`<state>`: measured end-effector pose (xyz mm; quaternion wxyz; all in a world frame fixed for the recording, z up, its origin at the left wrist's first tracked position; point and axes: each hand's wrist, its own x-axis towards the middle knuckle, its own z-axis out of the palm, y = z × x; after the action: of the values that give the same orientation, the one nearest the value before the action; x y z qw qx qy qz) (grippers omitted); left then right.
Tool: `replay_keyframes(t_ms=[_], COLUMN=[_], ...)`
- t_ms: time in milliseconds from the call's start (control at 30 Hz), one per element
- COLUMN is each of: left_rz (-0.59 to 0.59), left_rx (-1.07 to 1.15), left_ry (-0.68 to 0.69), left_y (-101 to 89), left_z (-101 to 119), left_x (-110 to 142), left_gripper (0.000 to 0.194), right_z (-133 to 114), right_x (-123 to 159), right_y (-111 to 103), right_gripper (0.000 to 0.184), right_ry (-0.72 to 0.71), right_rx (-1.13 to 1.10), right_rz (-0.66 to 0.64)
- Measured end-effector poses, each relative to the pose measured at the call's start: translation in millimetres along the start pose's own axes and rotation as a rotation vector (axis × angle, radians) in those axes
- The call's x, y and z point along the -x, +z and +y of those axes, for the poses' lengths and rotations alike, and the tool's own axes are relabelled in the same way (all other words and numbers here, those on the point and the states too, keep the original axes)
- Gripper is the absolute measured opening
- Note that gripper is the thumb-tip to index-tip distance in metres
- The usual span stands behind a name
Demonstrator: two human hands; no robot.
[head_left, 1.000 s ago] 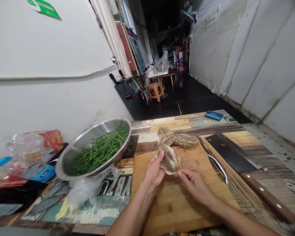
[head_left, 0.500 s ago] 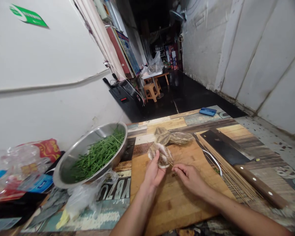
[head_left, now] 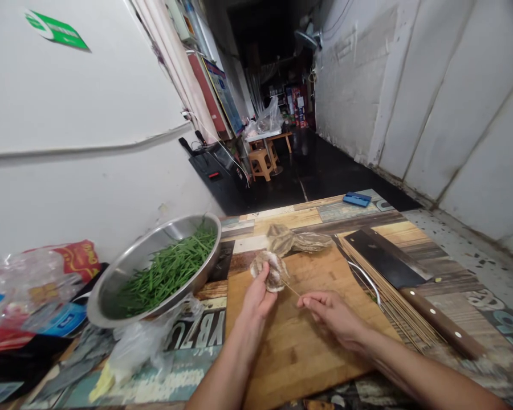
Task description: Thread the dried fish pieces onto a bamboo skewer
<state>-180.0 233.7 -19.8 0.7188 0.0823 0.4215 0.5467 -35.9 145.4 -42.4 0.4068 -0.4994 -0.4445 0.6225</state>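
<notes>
My left hand [head_left: 259,293] is closed around a wrinkled, folded brown-and-white piece of food [head_left: 274,266], thumb on top, above the wooden cutting board [head_left: 299,341]. Its exact kind is hard to tell. Between finger and thumb, my right hand [head_left: 325,310] pinches a thin wooden skewer [head_left: 291,288]. The skewer's far end meets the food's right edge; how deep it goes is hidden. Just beyond the food, more wrinkled brownish pieces [head_left: 299,239] lie at the board's back edge.
A steel bowl [head_left: 97,285] of cut green stalks [head_left: 171,270] stands left, near a clear plastic bag [head_left: 137,344]. Right of the board lie a bundle of skewers [head_left: 389,296] and a cleaver [head_left: 389,259]. A blue object [head_left: 357,199] sits at the table's far edge.
My hands are farther apart, and a longer stretch of skewer shows between the food and my right fingers. The view has shifted slightly.
</notes>
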Motion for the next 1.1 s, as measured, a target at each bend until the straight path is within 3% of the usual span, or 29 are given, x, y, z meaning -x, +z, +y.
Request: replay_keyframes(t_ms=[233,367,500,667,967,1100], left_rz=[-0.041,-0.204,-0.349,-0.323,-0.411,-0.28], left_rx=[0.03,0.056,-0.142,-0.332,-0.183,-0.196], left_ry=[0.016,-0.029,0.014,0.188,0.049,0.146], left_y=[2.0,4.2,-0.2,-4.6,-3.9,-10.0], left_z=[-0.6,1.8,-7.3,-17.2,-7.5,-4.4], left_x=[5.8,14.8,20.5,21.9,20.9,10.5], left_gripper=[0.015,0.017,0.012,0.022,0.023,0.012], right_z=[9.6,15.1,17.1,16.9,13.1,9.8], right_x=[2.3,0.0,-2.4,-1.7,-0.9,0.4], right_y=[9.1,9.8,9.2,10.2,4.8,3.6], right_gripper=[0.041,0.042,0.04,0.04,0.043,0.041], right_ry=[-0.167,-0.174,-0.187,-0.211,-0.216,-0.185], right_rx=[0.086,-0.01,-0.113,-0.152,-0.168,-0.225], right_rz=[0.069,0.101,0.166,0.155,0.143,0.154])
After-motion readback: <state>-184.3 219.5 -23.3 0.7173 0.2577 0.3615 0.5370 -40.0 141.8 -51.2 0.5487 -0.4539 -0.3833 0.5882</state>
